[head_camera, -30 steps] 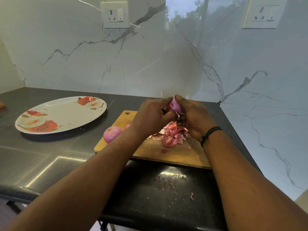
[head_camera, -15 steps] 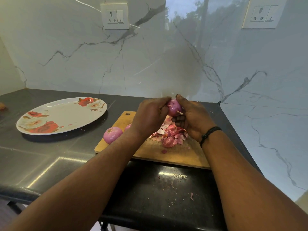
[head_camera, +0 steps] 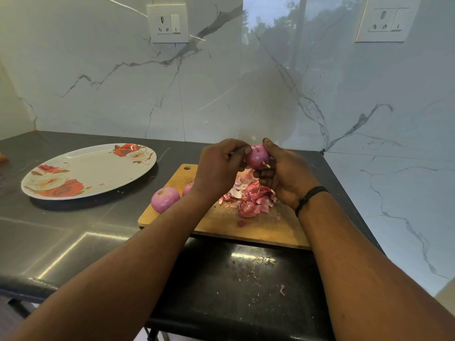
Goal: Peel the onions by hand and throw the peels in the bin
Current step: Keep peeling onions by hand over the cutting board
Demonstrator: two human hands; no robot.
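- Nearest the camera, the dark countertop [head_camera: 61, 242] carries a scatter of fine crumbs and one small pink peel scrap [head_camera: 282, 289] lying apart from the rest.
- Beyond that lies a wooden cutting board [head_camera: 258, 230], its hanging hole at the far left corner.
- On the board's left edge sits a peeled onion [head_camera: 165, 199], pale purple and glossy, with a second onion [head_camera: 188, 188] just behind it, mostly hidden by the left forearm.
- A heap of onion peels [head_camera: 251, 195] lies near the middle of the board, below the hands; a few loose flakes sit just in front of the heap.
- Above the board, both hands hold a third onion, the held onion [head_camera: 258, 156], clear of the board and over the heap.
- The right hand [head_camera: 285, 175] cups it from the right, thumb over the top and fingers curled beneath; a dark band circles that wrist.
- The left hand [head_camera: 219, 168] is curled, its thumb and fingertips pinching at the onion's left side; whether a strip of skin is caught between them I cannot tell.
- Off to the left, well apart from the board, a floral plate [head_camera: 98, 166] rests on the counter.
- Farthest back, the marble wall carries two sockets: the left socket [head_camera: 168, 22] and the right socket [head_camera: 386, 22].
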